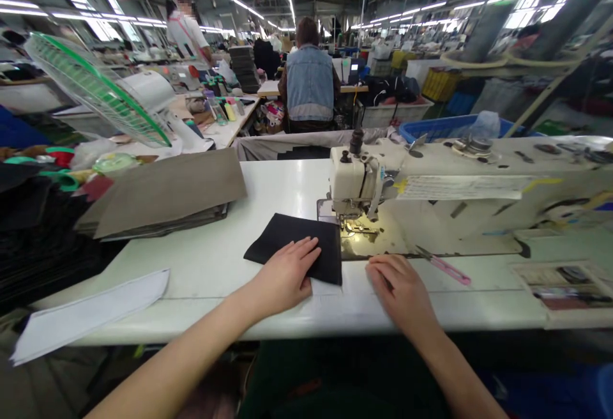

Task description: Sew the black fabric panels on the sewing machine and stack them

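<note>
My left hand (290, 272) lies flat, fingers stretched out, on a black fabric piece (282, 234) on the white sewing table. The right edge of that piece reaches the needle plate of a cream sewing machine (357, 182), just left of the presser foot (359, 228). To the right, my right hand (400, 288) rests on the table in front of the machine bed. Its fingers are loosely curled together, and nothing shows in them. Beside it, small thread snips (445, 266) with pink handles lie at the bed's front edge.
A stack of grey-brown panels (177, 189) lies at left, near a white strip (96, 310). Dark fabric piles (38, 234) and a green-rimmed fan (100, 87) stand farther left. A parts tray (565, 288) is at right; a blue basket (431, 128) stands behind the machine. A person in a denim vest (310, 83) sits ahead.
</note>
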### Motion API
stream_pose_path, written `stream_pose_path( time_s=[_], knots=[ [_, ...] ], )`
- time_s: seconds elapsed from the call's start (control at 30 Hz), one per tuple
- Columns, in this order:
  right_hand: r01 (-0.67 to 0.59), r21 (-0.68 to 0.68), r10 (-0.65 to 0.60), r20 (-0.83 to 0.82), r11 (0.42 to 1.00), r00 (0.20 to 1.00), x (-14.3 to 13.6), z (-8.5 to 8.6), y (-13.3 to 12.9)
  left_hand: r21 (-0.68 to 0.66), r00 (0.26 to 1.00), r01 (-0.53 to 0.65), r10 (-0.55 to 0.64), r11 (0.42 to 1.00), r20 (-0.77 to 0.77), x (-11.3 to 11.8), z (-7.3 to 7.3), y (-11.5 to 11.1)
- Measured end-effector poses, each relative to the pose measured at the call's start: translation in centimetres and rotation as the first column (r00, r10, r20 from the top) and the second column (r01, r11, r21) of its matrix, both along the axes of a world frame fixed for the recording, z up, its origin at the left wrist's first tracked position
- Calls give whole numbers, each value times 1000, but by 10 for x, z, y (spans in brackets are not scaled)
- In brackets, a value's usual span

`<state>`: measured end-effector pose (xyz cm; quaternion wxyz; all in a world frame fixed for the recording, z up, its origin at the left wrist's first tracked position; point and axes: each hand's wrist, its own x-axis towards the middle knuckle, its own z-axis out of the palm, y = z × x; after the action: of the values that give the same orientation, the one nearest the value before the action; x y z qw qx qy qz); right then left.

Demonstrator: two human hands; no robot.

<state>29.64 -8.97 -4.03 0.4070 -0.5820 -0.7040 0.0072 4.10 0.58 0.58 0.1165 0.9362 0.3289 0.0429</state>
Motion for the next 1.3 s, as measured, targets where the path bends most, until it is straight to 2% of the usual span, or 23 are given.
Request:
stream_pose_path(
  time_s=[0.1, 0.17, 0.2, 0.23, 0.27, 0.33, 0.37, 0.4, 0.43, 0.47, 0.5, 0.57, 0.63, 0.67, 0.7, 0.73, 0.8, 0.87, 0.93, 1.0, 1.07, 1.2, 1.3],
  knots=[
    [-9, -1, 9, 1, 1000, 1000, -2, -2, -1, 15, 1000, -19, 19, 1000, 6, -3, -4, 4],
    [5, 1, -5, -11, 1000, 1000, -2, -2, -2, -26, 988, -103, 105, 994, 116, -5, -1, 12],
    [11, 0, -11, -14, 1000, 1000, -2, -2, -2, -76, 957, -179, 191, 981, 220, -6, 3, 16],
    [14, 0, -14, -15, 1000, 1000, -2, -2, -3, -145, 884, -270, 305, 952, 355, -8, 7, 19],
    [15, 3, -15, -15, 1000, 1000, -3, -2, -2, -232, 755, -358, 426, 905, 499, -10, 12, 22],
    [15, 12, -15, -13, 1000, 1000, -4, -1, -2, -428, 394, -440, 599, 789, 697, -14, 16, 27],
    [15, 17, -15, -11, 1000, 1000, -4, -1, -2, -504, 255, -429, 635, 750, 729, -15, 15, 29],
    [16, 21, -15, -10, 1000, 1000, -5, -1, -1, -546, 187, -413, 654, 729, 733, -17, 12, 30],
    [15, 22, -15, -9, 1000, 1000, -5, -1, -1, -548, 184, -423, 660, 722, 728, -19, 6, 30],
    [15, 20, -15, -10, 1000, 1000, -5, -2, -1, -502, 232, -472, 651, 725, 722, -20, 0, 29],
    [15, 17, -15, -10, 1000, 1000, -4, -3, -1, -401, 320, -546, 626, 735, 712, -22, -7, 28],
    [12, 12, -12, -12, 1000, 1000, -3, -4, -1, -86, 579, -606, 512, 791, 634, -26, -17, 23],
    [10, 8, -10, -11, 1000, 1000, 0, -4, 0, 150, 847, -406, 310, 902, 432, -29, -16, 16],
    [16, 1, -16, -7, 1000, 1000, 1, -2, 1, 181, 930, -267, 204, 947, 304, -28, -12, 13],
    [35, -11, -35, 4, 999, 999, 0, 2, 2, 172, 975, -155, 122, 973, 188, -27, -6, 9],
    [70, -20, -70, 22, 997, 997, -2, 7, 4, 149, 993, -89, 76, 985, 93, -25, 1, 6],
    [152, -23, -150, 62, 988, 987, -14, 19, 8, 114, 998, -59, 62, 992, -21, -19, 10, 0],
    [163, 14, -164, 67, 986, 984, -37, 32, 15, 114, 999, -37, 39, 993, -19, -13, 10, -5],
    [1, 52, -3, 39, 999, 999, -64, 38, 24, 133, 1000, 15, -18, 991, 21, -11, 1, -8],
    [-239, -22, 240, 110, 971, 965, -87, 35, 33, 145, 997, 69, -73, 987, 23, -12, -10, -8],
    [-257, -120, 272, 144, 959, 951, -98, 23, 38, 132, 995, 104, -104, 986, -1, -18, -18, -7],
    [-50, -212, 95, 209, 976, 973, -74, -4, 32, 82, 995, 99, -96, 992, -36, -25, -15, -6],
    [-13, -184, 52, 210, 983, 976, -42, -12, 22, 69, 1000, -12, 13, 998, -14, -13, -8, -6]
  ],
)
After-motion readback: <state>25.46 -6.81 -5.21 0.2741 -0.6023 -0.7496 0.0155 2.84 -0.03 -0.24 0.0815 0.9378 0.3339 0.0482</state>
